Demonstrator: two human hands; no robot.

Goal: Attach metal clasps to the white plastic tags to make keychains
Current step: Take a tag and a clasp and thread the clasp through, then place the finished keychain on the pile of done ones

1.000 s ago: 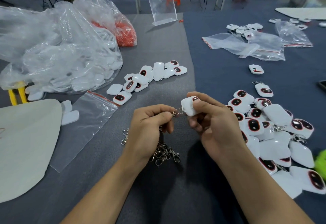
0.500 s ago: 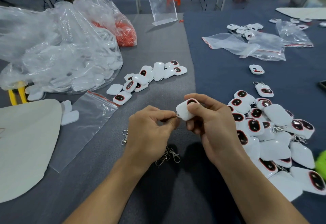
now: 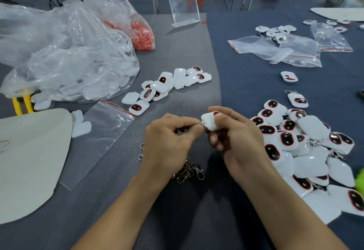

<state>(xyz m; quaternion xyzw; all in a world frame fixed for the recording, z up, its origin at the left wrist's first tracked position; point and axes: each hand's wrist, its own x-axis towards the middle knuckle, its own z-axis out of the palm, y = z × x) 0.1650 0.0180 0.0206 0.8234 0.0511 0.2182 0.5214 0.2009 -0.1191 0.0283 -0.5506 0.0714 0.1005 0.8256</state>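
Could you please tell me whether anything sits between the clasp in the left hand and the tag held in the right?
Nothing visible does: the left hand holds the small metal clasp right against the white plastic tag.

No text, brand, number or sign can be read anywhere — the white tags (image 3: 272, 115) carry only dark ovals ringed in red, and the red scrawl on the pale board (image 3: 29, 151) is illegible.
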